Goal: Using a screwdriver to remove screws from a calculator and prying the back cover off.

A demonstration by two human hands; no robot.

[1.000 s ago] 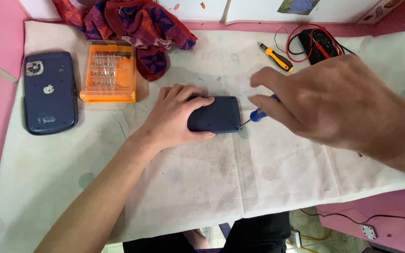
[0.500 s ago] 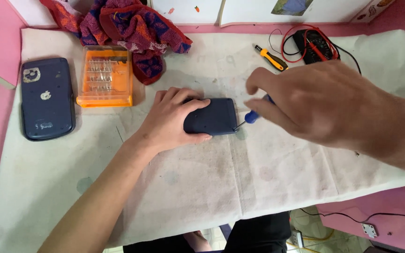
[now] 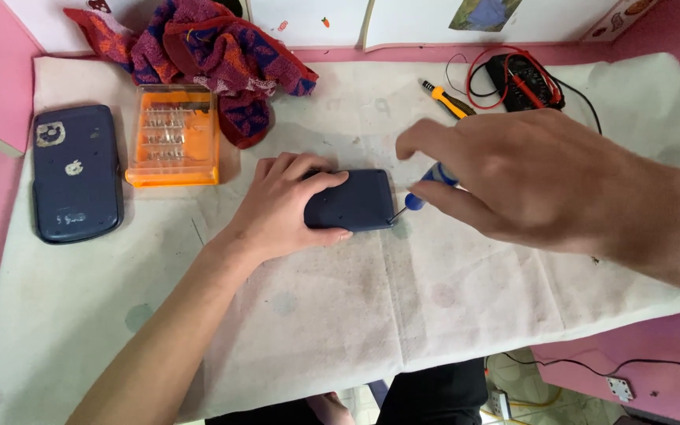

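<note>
A small dark blue device (image 3: 356, 201) lies flat in the middle of a white cloth (image 3: 356, 315). My left hand (image 3: 281, 208) rests on its left half and grips it, thumb along the near edge. My right hand (image 3: 513, 177) holds a blue-handled screwdriver (image 3: 426, 189), whose thin tip touches the device's near right corner. Most of the screwdriver's handle is hidden inside my fingers.
An orange bit case (image 3: 173, 135) and a dark blue phone case (image 3: 75, 173) lie at the left. A multicoloured cloth (image 3: 214, 51) is bunched at the back. A yellow-handled screwdriver (image 3: 446, 98) and a black multimeter with red leads (image 3: 525, 79) sit at the back right. The table is pink.
My right hand has shifted slightly, keeping the screwdriver tip at the device's right corner. My left hand stays on the device. The view has moved a little.
</note>
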